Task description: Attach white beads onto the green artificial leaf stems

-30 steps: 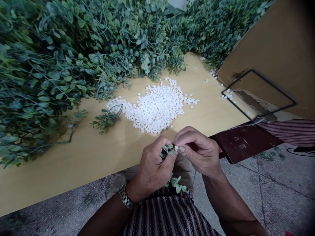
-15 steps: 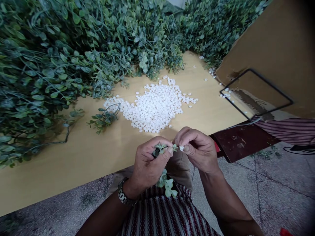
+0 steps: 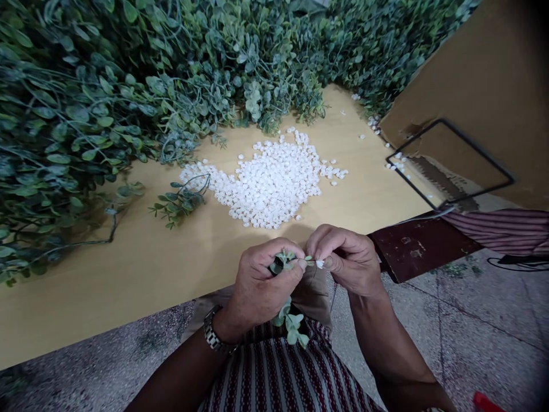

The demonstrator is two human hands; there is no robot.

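Note:
My left hand [image 3: 266, 281] pinches a green leafy sprig [image 3: 293, 329] between thumb and forefinger; its round pale leaves hang below the palm. From the pinch, the stem tip points right toward my right hand [image 3: 345, 256]. My right hand is closed around a small white piece [image 3: 319, 264], held with thumb and fingertips at the end of the stem. Whether the piece is on the stem or just touching it, I cannot tell. Just beyond my hands a heap of small white pieces [image 3: 274, 183] lies on the table [image 3: 171, 274].
Dense green artificial foliage [image 3: 141, 86] covers the back and left of the table. A loose sprig [image 3: 182, 200] lies left of the heap. At the right stand a cardboard sheet [image 3: 476, 97] and a black wire frame [image 3: 476, 146]. Beside the table is a dark red surface [image 3: 422, 252].
My hands keep almost the same pose near the table's front edge. The right fingers have shifted slightly on the white piece at the stem tip. The view has moved a little.

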